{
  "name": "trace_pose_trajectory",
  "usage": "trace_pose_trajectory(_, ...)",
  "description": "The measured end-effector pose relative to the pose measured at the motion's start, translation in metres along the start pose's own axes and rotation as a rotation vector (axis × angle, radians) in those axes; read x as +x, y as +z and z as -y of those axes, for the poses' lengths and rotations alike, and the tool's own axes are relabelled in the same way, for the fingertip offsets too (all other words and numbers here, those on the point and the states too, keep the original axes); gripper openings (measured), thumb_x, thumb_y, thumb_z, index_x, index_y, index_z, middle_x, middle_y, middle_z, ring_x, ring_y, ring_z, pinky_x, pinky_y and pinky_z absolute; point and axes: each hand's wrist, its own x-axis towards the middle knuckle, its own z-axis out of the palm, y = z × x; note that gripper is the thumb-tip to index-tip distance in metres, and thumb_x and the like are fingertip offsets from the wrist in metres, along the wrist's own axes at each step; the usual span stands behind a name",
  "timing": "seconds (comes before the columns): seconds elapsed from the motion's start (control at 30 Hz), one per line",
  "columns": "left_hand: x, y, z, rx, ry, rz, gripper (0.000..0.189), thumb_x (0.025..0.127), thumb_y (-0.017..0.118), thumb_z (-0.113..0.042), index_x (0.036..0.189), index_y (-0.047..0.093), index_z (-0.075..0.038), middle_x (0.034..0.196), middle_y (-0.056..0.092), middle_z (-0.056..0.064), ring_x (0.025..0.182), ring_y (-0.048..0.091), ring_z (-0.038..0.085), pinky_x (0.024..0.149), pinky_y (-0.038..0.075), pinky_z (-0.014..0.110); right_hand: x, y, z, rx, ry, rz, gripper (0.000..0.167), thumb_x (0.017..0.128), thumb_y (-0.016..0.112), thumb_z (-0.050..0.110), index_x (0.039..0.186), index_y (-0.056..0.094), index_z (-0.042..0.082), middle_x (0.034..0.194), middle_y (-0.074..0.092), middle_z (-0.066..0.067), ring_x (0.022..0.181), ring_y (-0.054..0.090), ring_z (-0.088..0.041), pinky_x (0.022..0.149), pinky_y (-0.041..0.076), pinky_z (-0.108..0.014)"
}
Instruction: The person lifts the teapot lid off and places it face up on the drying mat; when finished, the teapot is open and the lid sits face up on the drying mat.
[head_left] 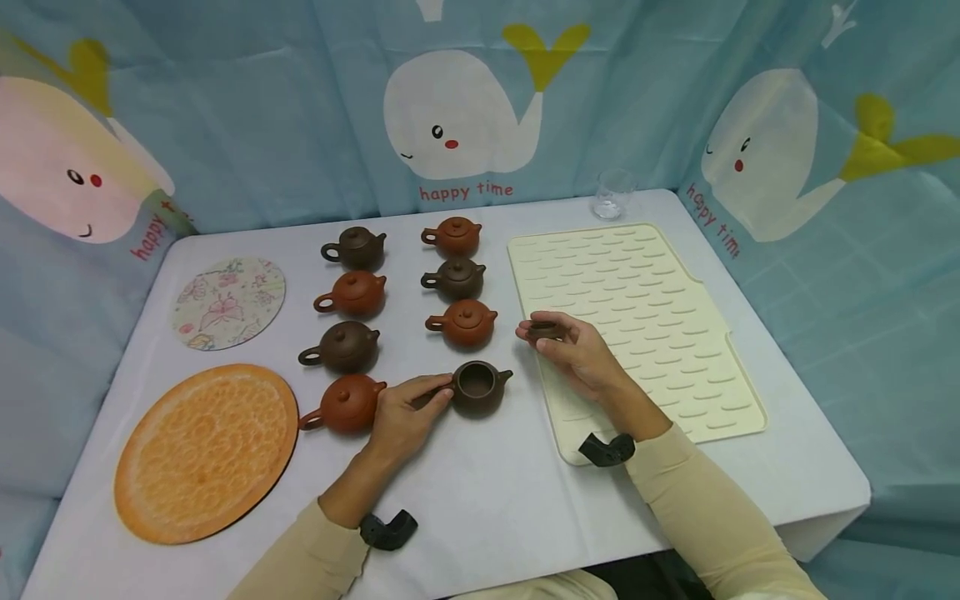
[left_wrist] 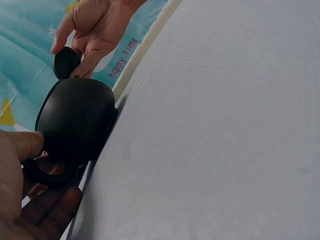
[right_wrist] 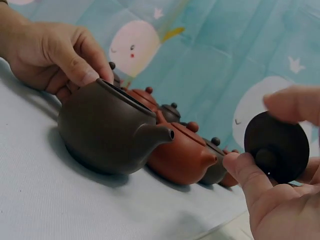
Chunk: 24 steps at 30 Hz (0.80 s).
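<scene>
A dark brown teapot point(head_left: 481, 406) without its lid stands upright on the white table, its round mouth facing up and its spout to the right. My left hand point(head_left: 400, 419) grips it by the handle; in the left wrist view thumb and fingers are on either side of the handle of that teapot point(left_wrist: 75, 120). To the right, over the edge of the cream mat, my right hand point(head_left: 583, 357) holds the small dark lid point(head_left: 546, 331) in the air. Up close in the right wrist view, fingers pinch the lid point(right_wrist: 282, 150) by its rim, tilted, apart from the teapot.
Several lidded teapots, reddish and dark brown, stand in two columns; a reddish teapot point(head_left: 351, 405) sits close beside my left hand. Further left lie a floral round mat point(head_left: 228, 302) and an orange round mat point(head_left: 202, 454). A ridged cream mat point(head_left: 637, 325) and a clear glass point(head_left: 611, 196) are at right.
</scene>
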Motion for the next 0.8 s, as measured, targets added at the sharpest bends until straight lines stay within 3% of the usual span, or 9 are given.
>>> trace_pose_trajectory(0.17, 0.000, -0.001, 0.001, -0.002, 0.000, -0.002, 0.023, 0.078, 0.072, 0.014, 0.101, 0.071, 0.009, 0.097, 0.070, 0.020, 0.092, 0.067, 0.034, 0.082, 0.050, 0.021, -0.002, 0.000, 0.004, -0.002, -0.032, -0.019, 0.050, 0.090, 0.059, -0.011, 0.132, 0.034, -0.022, 0.123, 0.051, -0.032, 0.117, 0.054, -0.038, 0.104, 0.033, -0.044)
trace_pose_trajectory(0.33, 0.000, -0.001, 0.002, -0.009, 0.006, -0.006, 0.024, 0.078, 0.072, 0.015, 0.101, 0.071, 0.010, 0.097, 0.070, 0.021, 0.091, 0.067, 0.035, 0.082, 0.050, 0.021, -0.006, -0.005, 0.009, -0.096, -0.041, -0.070, 0.054, 0.089, 0.053, -0.016, 0.137, 0.028, -0.021, 0.132, 0.042, -0.037, 0.122, 0.051, -0.033, 0.102, 0.038, -0.036)
trace_pose_trajectory(0.47, 0.000, -0.001, 0.003, -0.018, 0.000, -0.006, 0.024, 0.078, 0.072, 0.015, 0.101, 0.071, 0.010, 0.097, 0.070, 0.021, 0.091, 0.067, 0.035, 0.082, 0.050, 0.020, -0.011, -0.014, 0.015, -0.151, -0.058, -0.087, 0.056, 0.090, 0.057, -0.014, 0.136, 0.027, -0.024, 0.136, 0.036, -0.039, 0.125, 0.047, -0.033, 0.100, 0.040, -0.032)
trace_pose_trajectory(0.67, 0.000, 0.000, 0.003, -0.003, 0.029, -0.017, 0.023, 0.076, 0.073, 0.016, 0.099, 0.071, 0.011, 0.096, 0.070, 0.021, 0.090, 0.067, 0.036, 0.083, 0.049, 0.019, -0.020, -0.035, 0.031, -0.126, -0.055, -0.128, 0.044, 0.094, 0.058, -0.004, 0.130, 0.037, -0.021, 0.121, 0.054, -0.029, 0.116, 0.055, -0.034, 0.101, 0.038, -0.038)
trace_pose_trajectory(0.8, 0.000, 0.000, 0.003, -0.002, 0.041, -0.021, 0.024, 0.075, 0.073, 0.017, 0.097, 0.071, 0.011, 0.095, 0.070, 0.022, 0.089, 0.067, 0.037, 0.082, 0.049, 0.019, -0.030, -0.051, 0.044, -0.140, -0.068, -0.169, 0.038, 0.096, 0.055, -0.002, 0.129, 0.042, -0.014, 0.116, 0.058, -0.023, 0.110, 0.060, -0.032, 0.098, 0.041, -0.038)
